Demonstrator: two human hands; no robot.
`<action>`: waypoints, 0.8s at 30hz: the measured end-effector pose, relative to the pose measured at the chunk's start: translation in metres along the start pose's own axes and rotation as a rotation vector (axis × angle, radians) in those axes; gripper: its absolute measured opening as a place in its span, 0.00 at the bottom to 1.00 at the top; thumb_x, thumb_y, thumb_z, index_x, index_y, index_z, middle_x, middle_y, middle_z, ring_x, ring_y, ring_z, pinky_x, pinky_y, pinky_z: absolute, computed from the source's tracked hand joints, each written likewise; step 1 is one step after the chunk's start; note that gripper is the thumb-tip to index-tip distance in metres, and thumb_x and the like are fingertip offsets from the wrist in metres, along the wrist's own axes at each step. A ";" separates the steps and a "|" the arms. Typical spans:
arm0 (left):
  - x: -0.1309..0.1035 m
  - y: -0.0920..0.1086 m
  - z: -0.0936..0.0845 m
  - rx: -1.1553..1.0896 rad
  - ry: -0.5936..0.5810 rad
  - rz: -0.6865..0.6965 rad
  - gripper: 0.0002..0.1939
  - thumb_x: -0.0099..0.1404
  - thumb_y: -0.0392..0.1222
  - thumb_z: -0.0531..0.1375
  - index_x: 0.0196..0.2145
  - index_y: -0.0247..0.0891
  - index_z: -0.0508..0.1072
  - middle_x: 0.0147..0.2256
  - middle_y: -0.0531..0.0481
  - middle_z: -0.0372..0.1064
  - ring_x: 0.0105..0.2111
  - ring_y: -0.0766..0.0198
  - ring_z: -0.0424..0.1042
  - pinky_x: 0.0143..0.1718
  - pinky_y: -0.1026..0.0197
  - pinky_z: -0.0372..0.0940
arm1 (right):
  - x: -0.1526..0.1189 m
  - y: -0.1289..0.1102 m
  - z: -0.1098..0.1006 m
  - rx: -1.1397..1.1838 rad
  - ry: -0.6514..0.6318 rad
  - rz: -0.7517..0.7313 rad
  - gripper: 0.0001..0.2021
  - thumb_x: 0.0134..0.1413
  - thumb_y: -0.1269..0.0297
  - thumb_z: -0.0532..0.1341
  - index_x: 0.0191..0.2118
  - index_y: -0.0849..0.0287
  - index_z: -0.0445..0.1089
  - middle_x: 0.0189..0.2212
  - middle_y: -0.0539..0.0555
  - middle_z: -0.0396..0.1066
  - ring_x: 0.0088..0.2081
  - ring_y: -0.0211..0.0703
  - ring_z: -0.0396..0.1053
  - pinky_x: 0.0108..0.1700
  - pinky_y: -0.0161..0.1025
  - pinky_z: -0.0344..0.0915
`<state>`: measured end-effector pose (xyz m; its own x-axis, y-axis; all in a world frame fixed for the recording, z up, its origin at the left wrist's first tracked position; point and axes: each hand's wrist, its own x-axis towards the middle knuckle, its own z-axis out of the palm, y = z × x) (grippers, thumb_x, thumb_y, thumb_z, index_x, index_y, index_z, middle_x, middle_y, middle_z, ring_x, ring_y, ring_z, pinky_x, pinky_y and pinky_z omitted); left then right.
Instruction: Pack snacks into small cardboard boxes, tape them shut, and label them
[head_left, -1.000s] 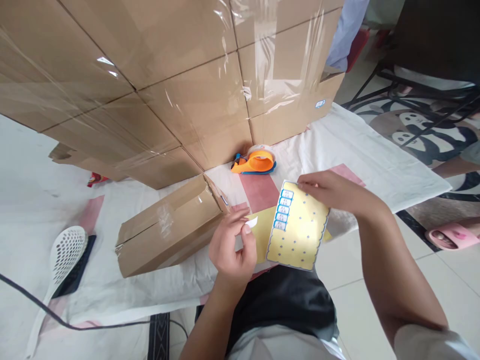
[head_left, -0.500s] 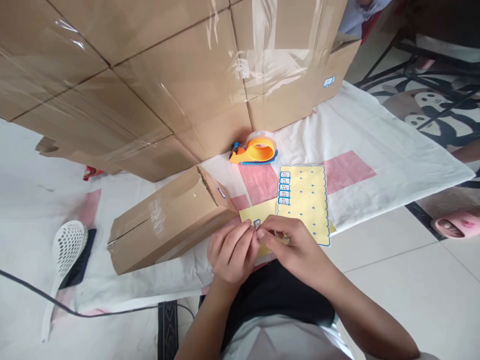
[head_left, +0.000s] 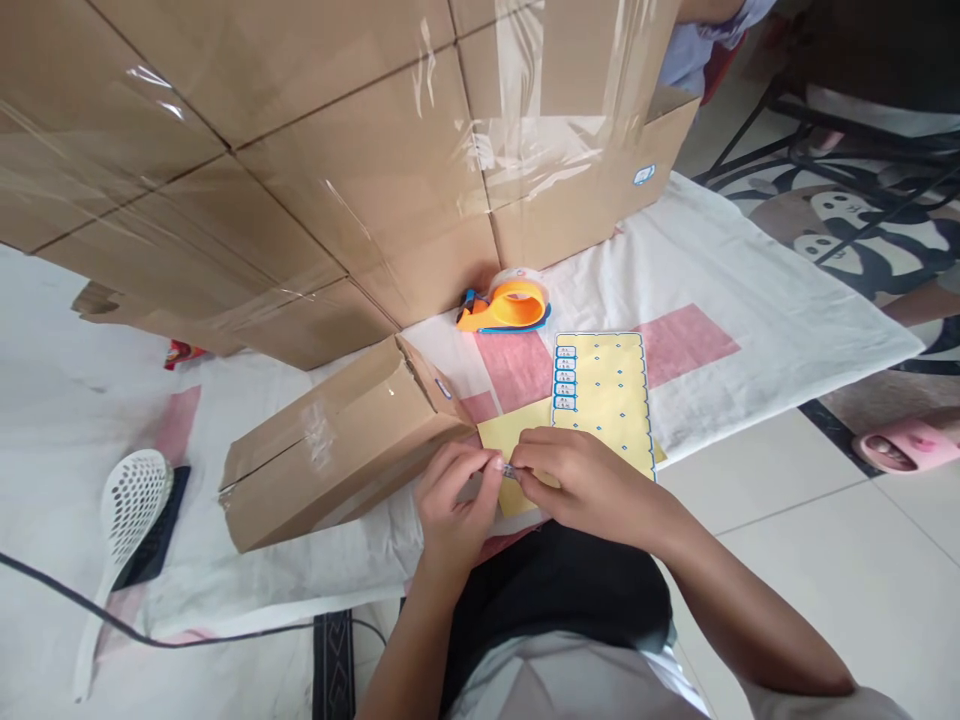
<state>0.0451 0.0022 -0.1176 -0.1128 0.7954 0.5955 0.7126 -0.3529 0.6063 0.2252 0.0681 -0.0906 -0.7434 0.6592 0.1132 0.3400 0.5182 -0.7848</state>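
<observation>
A small label is pinched between the fingertips of both hands, low over the yellow sheets. My left hand grips its left end, and my right hand has the other end. Beneath and beyond them lies a yellow sticker sheet with several blue-edged labels down its left side. Another yellow sheet lies partly under it. To the left of my hands a closed cardboard box rests on its side, with a small sticker on its end.
Large taped cardboard boxes stand along the back. An orange tape dispenser sits before them. At the left are a white slotted ladle and a black cable. Someone's foot in a pink slipper shows at the right.
The label between my fingers has turned from facing up to nearly edge-on. My left hand's fingers have shifted their pinch. The view has moved slightly.
</observation>
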 end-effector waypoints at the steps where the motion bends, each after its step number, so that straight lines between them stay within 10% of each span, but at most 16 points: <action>1: 0.001 -0.001 -0.001 -0.017 -0.008 0.001 0.06 0.68 0.30 0.63 0.36 0.39 0.76 0.29 0.53 0.73 0.30 0.68 0.72 0.35 0.64 0.69 | -0.001 0.000 -0.002 -0.051 -0.005 -0.011 0.12 0.67 0.72 0.55 0.29 0.58 0.64 0.28 0.48 0.62 0.30 0.36 0.59 0.32 0.37 0.50; 9: -0.005 -0.004 0.002 -0.020 -0.016 0.084 0.09 0.64 0.29 0.67 0.41 0.39 0.77 0.32 0.52 0.75 0.31 0.66 0.72 0.34 0.63 0.69 | 0.000 0.001 -0.008 -0.172 0.007 -0.033 0.13 0.69 0.71 0.55 0.32 0.59 0.73 0.28 0.51 0.68 0.30 0.39 0.63 0.33 0.37 0.53; 14: -0.010 -0.002 0.006 -0.032 0.075 -0.001 0.09 0.65 0.26 0.65 0.37 0.39 0.76 0.30 0.53 0.74 0.28 0.70 0.69 0.31 0.65 0.66 | 0.003 0.010 0.002 0.021 0.152 0.056 0.12 0.66 0.66 0.63 0.53 0.57 0.77 0.31 0.51 0.77 0.33 0.42 0.72 0.37 0.38 0.61; 18: -0.009 -0.002 0.006 -0.005 0.153 0.003 0.10 0.65 0.26 0.65 0.39 0.39 0.78 0.31 0.53 0.76 0.27 0.70 0.70 0.29 0.66 0.65 | 0.014 0.015 0.001 0.267 0.152 -0.056 0.08 0.66 0.71 0.61 0.38 0.56 0.78 0.30 0.48 0.79 0.29 0.36 0.71 0.35 0.34 0.61; 24: -0.009 -0.015 -0.051 0.387 0.326 0.209 0.23 0.62 0.28 0.68 0.54 0.41 0.79 0.33 0.49 0.79 0.29 0.63 0.74 0.38 0.57 0.70 | 0.073 0.022 -0.040 -0.016 0.007 -0.180 0.11 0.68 0.73 0.56 0.39 0.58 0.75 0.33 0.51 0.76 0.34 0.39 0.70 0.36 0.36 0.56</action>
<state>-0.0003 -0.0249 -0.1054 -0.1061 0.5120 0.8524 0.9386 -0.2313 0.2558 0.2013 0.1498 -0.0752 -0.7893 0.5586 0.2549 0.2113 0.6369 -0.7414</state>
